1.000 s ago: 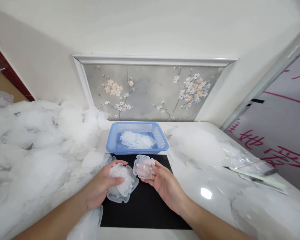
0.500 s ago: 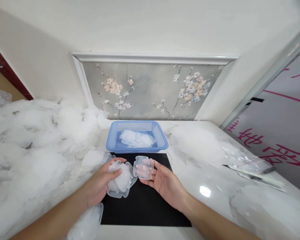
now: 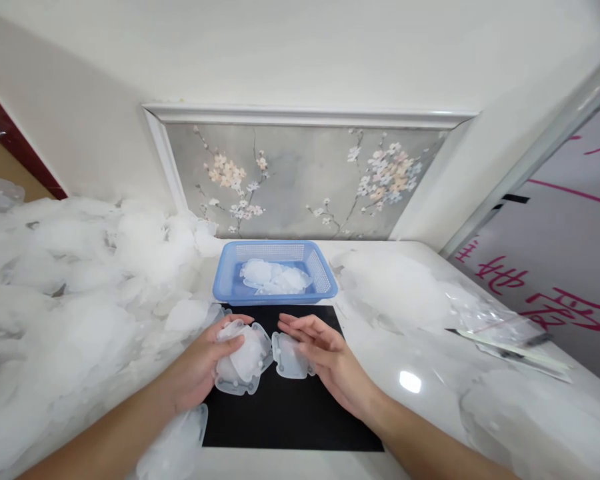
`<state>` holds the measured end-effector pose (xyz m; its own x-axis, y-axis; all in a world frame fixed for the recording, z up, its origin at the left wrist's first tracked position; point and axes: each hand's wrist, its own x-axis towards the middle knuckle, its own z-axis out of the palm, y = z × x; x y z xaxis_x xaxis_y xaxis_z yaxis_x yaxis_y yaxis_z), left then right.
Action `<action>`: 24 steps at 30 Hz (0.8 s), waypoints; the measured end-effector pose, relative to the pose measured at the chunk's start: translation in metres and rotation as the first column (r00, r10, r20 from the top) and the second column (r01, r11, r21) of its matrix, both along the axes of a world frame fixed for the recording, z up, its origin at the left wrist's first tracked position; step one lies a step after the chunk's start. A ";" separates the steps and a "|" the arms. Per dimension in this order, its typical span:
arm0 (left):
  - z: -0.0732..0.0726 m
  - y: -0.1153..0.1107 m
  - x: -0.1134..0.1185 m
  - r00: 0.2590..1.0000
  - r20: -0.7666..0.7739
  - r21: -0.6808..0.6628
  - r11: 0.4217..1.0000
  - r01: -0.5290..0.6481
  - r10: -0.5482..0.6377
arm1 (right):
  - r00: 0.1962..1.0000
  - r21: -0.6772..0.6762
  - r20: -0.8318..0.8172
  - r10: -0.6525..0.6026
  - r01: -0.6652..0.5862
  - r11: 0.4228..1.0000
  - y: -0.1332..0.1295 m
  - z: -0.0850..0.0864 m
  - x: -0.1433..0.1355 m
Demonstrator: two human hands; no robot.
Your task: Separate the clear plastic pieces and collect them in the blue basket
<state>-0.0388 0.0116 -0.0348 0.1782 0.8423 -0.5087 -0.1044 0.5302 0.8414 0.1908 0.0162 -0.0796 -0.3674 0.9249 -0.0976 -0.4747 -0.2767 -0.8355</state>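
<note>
My left hand [image 3: 200, 363] is closed on a small stack of translucent plastic pieces [image 3: 245, 360], its thumb lying on top. Just to the right, my right hand [image 3: 330, 350] has its thumb against one squarish translucent piece [image 3: 291, 357], with the other fingers stretched out above it. The left edge of that piece is close beside the stack; whether they touch is unclear. Both hands are over a black mat [image 3: 290, 420]. Behind the mat stands a blue basket [image 3: 275, 300] with several similar pieces [image 3: 275, 277] lying in it.
A large heap of translucent pieces [image 3: 70, 300] covers the left side of the white table [image 3: 260, 463]. On the right are more pale pieces [image 3: 395, 287] and a clear plastic bag [image 3: 500, 320]. A framed flower panel [image 3: 300, 173] is on the wall behind.
My right hand has turned, bringing its thumb over the front of the piece, which has shifted slightly down and right. My left hand and its stack have hardly moved.
</note>
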 end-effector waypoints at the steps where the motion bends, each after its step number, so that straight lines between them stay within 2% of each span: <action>1: 0.000 0.000 0.000 1.000 0.001 0.001 1.000 0.001 -0.001 | 1.000 0.000 -0.011 -0.006 0.006 1.000 0.000 -0.001 0.000; 7: -0.002 0.001 -0.001 1.000 0.006 -0.009 1.000 -0.014 0.014 | 0.997 0.008 -0.074 -0.027 0.027 1.000 0.001 -0.004 -0.001; 10: -0.001 0.001 0.000 1.000 0.013 -0.015 0.999 -0.028 0.028 | 0.999 0.051 -0.002 -0.050 0.050 0.997 0.001 -0.005 -0.002; 14: 0.002 0.002 0.003 0.997 0.047 -0.027 0.998 -0.060 0.061 | 0.974 0.200 0.178 -0.143 0.106 0.974 0.001 -0.009 0.000; 16: 0.003 0.003 0.003 0.994 0.080 -0.029 0.997 -0.070 0.073 | 0.925 0.351 0.324 -0.197 0.076 0.933 -0.002 -0.008 0.000; 19: 0.003 0.004 0.002 0.987 0.148 -0.033 0.998 -0.056 0.060 | 0.801 0.597 0.529 -0.279 -0.119 0.793 -0.009 -0.004 -0.004; 20: 0.003 0.003 0.002 0.984 0.176 -0.034 0.999 -0.029 0.034 | 0.761 0.636 0.578 -0.294 -0.195 0.747 -0.012 -0.003 -0.007; 22: 0.002 0.000 -0.001 0.972 0.229 -0.017 0.999 0.052 -0.047 | 0.711 0.664 0.631 -0.311 -0.287 0.690 -0.015 -0.001 -0.011; 24: 0.001 -0.003 -0.002 0.962 0.238 0.014 0.991 0.135 -0.134 | 0.705 0.672 0.628 -0.329 -0.279 0.686 -0.014 -0.001 -0.014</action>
